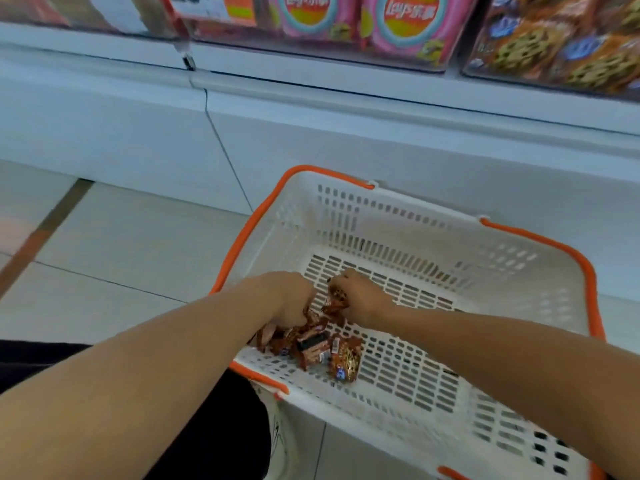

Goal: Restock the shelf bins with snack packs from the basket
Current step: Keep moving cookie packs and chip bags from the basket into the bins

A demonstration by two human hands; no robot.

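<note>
A white slotted basket (408, 216) with orange handles stands on the floor below the shelf. Several small brown snack packs (332, 355) lie in its near left corner. Both my hands reach down into that corner. My left hand (292, 299) grips some of the brown packs from above. My right hand (360, 297) holds one or two brown packs (336, 299) just above the pile. At the top right, a clear shelf bin (568, 39) holds the same kind of brown cookie packs.
Pink Lay's chip bags (408, 26) fill the bin in the top middle. The white shelf base (311, 126) runs behind the basket. Pale floor tiles (114, 258) spread to the left. My dark-clothed knee (214, 438) is just in front of the basket.
</note>
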